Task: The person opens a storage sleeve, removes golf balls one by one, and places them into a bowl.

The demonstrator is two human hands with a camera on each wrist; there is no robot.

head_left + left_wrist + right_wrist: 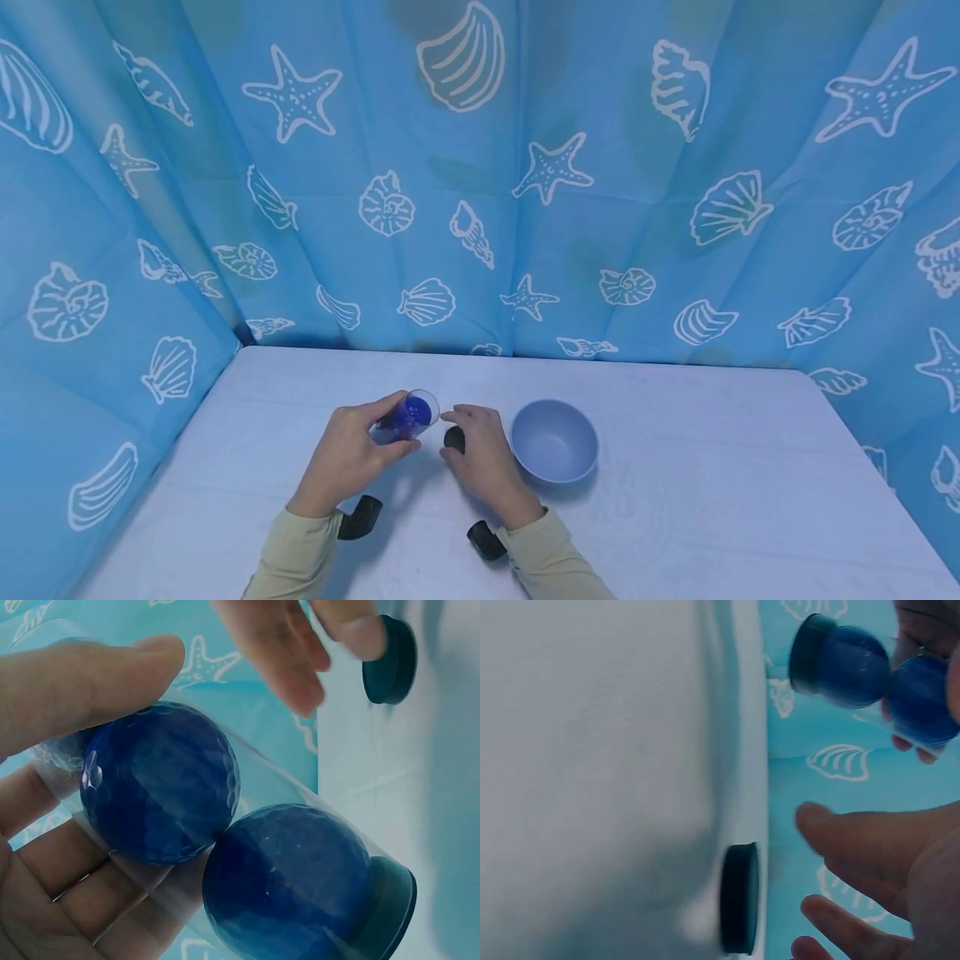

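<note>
You're working in a makeshift curtained booth: blue curtains (480,158) patterned with white seashells (427,302) and starfish (552,169) hang behind and on both sides of your white-topped table (712,467). What kind of building surrounds it, you cannot tell.

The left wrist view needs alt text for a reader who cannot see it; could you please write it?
The left hand holds a tilted clear tube with two blue dimpled balls visible inside and a dark cap at one end. Beyond, the right hand is near a dark disc on a white table, before a patterned blue curtain.
</note>
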